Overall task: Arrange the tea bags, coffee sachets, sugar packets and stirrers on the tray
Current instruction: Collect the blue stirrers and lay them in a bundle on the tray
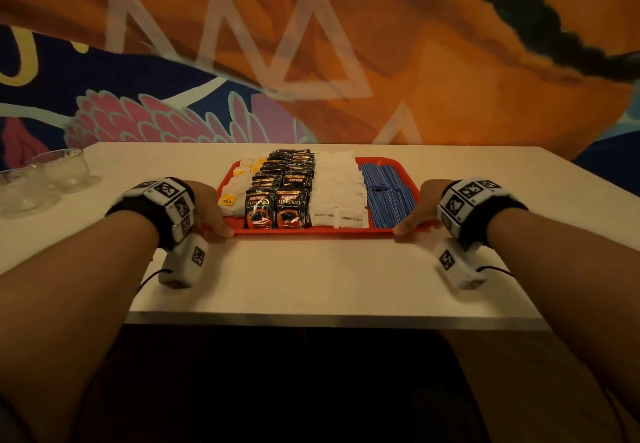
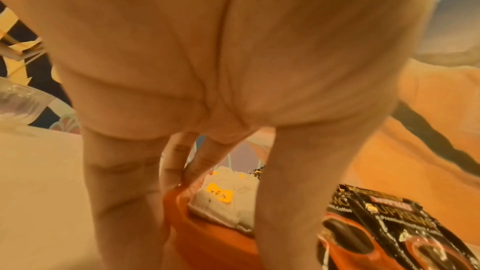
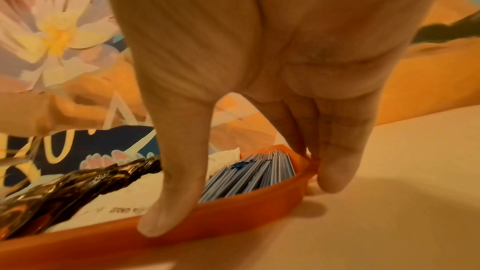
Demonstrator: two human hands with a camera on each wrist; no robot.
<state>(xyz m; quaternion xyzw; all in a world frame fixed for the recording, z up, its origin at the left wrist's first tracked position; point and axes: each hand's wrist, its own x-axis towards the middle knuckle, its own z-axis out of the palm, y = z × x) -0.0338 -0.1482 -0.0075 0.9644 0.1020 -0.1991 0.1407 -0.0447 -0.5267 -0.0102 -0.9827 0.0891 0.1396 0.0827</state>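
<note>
A red tray [image 1: 311, 231] sits mid-table. It holds, left to right, a column of white tea bags [image 1: 239, 186] with yellow tags, black coffee sachets [image 1: 277, 207], white sugar packets [image 1: 337, 193] and blue stirrers [image 1: 388, 193]. My left hand [image 1: 211, 210] rests at the tray's near left corner, thumb on the front rim and straight fingers [image 2: 116, 192] along the side. My right hand [image 1: 420, 207] mirrors it at the near right corner. There the thumb [image 3: 168, 202] presses the tray's rim [image 3: 233, 213] and the fingers [image 3: 337, 161] touch its outer side beside the stirrers [image 3: 254, 174].
Two clear glass bowls [image 1: 62, 169] [image 1: 20, 189] stand at the table's far left. The white table [image 1: 311, 280] ends at a painted wall behind the tray, and its near edge lies just below my wrists.
</note>
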